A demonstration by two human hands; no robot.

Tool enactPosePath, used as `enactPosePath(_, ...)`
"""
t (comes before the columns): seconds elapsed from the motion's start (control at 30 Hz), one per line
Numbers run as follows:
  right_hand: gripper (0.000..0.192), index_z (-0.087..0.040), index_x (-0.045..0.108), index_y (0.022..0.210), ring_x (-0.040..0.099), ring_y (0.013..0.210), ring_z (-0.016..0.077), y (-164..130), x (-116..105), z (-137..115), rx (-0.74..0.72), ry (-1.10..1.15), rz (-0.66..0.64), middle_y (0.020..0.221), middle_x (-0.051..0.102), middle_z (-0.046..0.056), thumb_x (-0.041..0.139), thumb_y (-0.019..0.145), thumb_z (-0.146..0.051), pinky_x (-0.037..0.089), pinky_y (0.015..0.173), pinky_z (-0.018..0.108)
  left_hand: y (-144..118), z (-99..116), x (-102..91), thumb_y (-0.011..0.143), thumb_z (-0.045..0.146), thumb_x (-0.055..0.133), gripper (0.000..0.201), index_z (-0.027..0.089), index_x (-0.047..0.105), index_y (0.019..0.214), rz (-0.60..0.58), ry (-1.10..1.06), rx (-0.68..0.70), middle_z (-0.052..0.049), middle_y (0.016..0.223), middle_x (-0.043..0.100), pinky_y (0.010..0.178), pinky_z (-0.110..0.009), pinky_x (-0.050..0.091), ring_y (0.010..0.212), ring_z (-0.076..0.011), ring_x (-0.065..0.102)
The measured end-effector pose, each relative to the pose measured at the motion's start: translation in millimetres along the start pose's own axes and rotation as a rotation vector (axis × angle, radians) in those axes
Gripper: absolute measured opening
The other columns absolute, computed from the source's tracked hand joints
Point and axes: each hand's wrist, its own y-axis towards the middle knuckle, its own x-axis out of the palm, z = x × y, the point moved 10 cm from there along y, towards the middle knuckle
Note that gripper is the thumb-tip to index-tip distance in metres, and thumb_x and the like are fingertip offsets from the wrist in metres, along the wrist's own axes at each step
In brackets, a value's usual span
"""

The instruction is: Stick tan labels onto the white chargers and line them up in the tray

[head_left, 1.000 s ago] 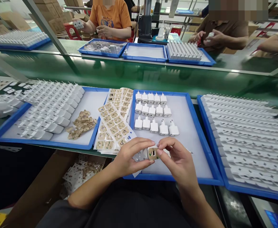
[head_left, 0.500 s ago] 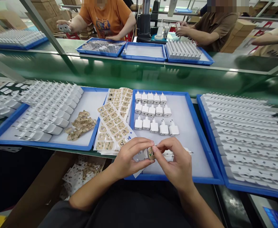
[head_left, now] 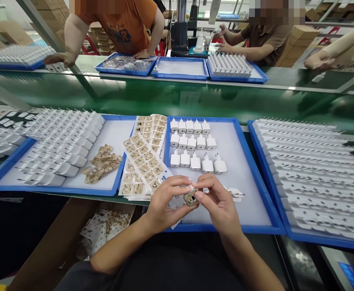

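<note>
Head camera looks down on my left hand (head_left: 164, 202) and right hand (head_left: 217, 204), brought together and pinched on one small charger (head_left: 190, 197), its port end with a tan sticker face turned up toward me. Fingertips of both hands press on that face, over the near edge of the middle blue tray (head_left: 249, 178). I judge the sticker could go on crooked or creased if my thumbs slide, and a loose pinch could let the charger drop into the tray or off its near rim into my lap.

At twelve o'clock from my hands stand three rows of white chargers (head_left: 191, 147), prongs up; a dropped piece or a careless wrist could topple them. At ten o'clock lie the sticker sheets (head_left: 145, 161), overlapping the tray edges, easy to drag with my left forearm. Farther at nine o'clock sits a tray with chargers lying flat and a heap of peeled backings (head_left: 101, 163). At three o'clock, another full tray (head_left: 313, 173). Beyond the green belt (head_left: 177, 99), other people work.
</note>
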Motion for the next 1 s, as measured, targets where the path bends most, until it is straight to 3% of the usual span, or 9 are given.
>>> enactPosePath(0.3, 0.01, -0.026, 0.066, 0.093, 0.048, 0.081, 0.0155, -0.9, -3.3, -3.0, -0.081, -0.027, 0.078, 0.086, 0.049, 0.0, 0.062, 0.091, -0.017, 0.04, 0.068, 0.027, -0.4, 12.2, 3.7, 0.081, 0.013, 0.076, 0.043, 0.017, 0.058, 0.12, 0.003, 0.104, 0.13, -0.014, 0.11, 0.069, 0.09, -0.044, 0.061, 0.109, -0.0253, 0.067)
enactPosePath(0.5, 0.015, -0.027, 0.069, 0.096, 0.05, 0.083, 0.0165, -1.2, -4.8, 0.1, -0.063, 0.032, 0.04, 0.088, 0.05, 0.001, 0.058, 0.093, -0.016, 0.042, 0.07, 0.028, -2.3, 9.4, 3.4, 0.082, 0.015, 0.076, 0.046, 0.018, 0.057, 0.123, 0.003, 0.079, 0.105, -0.013, 0.112, 0.069, 0.092, -0.045, 0.061, 0.112, -0.0255, 0.066)
enactPosePath(0.67, 0.016, -0.027, 0.067, 0.103, 0.052, 0.084, 0.0168, 0.0, -7.6, -5.2, -0.031, -0.083, -0.043, 0.092, 0.052, 0.002, 0.06, 0.093, -0.017, 0.047, 0.071, 0.029, -1.6, 5.3, 7.4, 0.08, 0.014, 0.078, 0.047, 0.018, 0.057, 0.122, -0.026, -0.008, 0.053, -0.014, 0.113, 0.069, 0.094, -0.044, 0.059, 0.109, -0.024, 0.067)
enactPosePath(0.9, 0.02, -0.022, 0.064, 0.098, 0.057, 0.088, 0.0174, -8.3, -3.2, -50.8, -0.378, -0.615, 0.002, 0.095, 0.058, 0.004, 0.062, 0.089, -0.005, 0.048, 0.077, 0.032, -2.0, -1.2, 9.1, 0.081, 0.017, 0.077, 0.043, 0.018, 0.058, 0.119, -0.053, -0.004, -0.039, -0.013, 0.111, 0.07, 0.09, -0.036, 0.059, 0.106, -0.0217, 0.068)
enactPosePath(1.0, 0.015, -0.02, 0.062, 0.095, 0.058, 0.084, 0.0168, -22.0, 16.3, -57.3, -0.462, -0.616, -0.207, 0.091, 0.061, 0.004, 0.062, 0.089, -0.006, 0.048, 0.075, 0.032, -5.6, -14.9, 6.7, 0.082, 0.02, 0.075, 0.039, 0.02, 0.058, 0.117, -0.048, 0.006, -0.135, -0.011, 0.111, 0.07, 0.089, -0.036, 0.058, 0.106, -0.0223, 0.069)
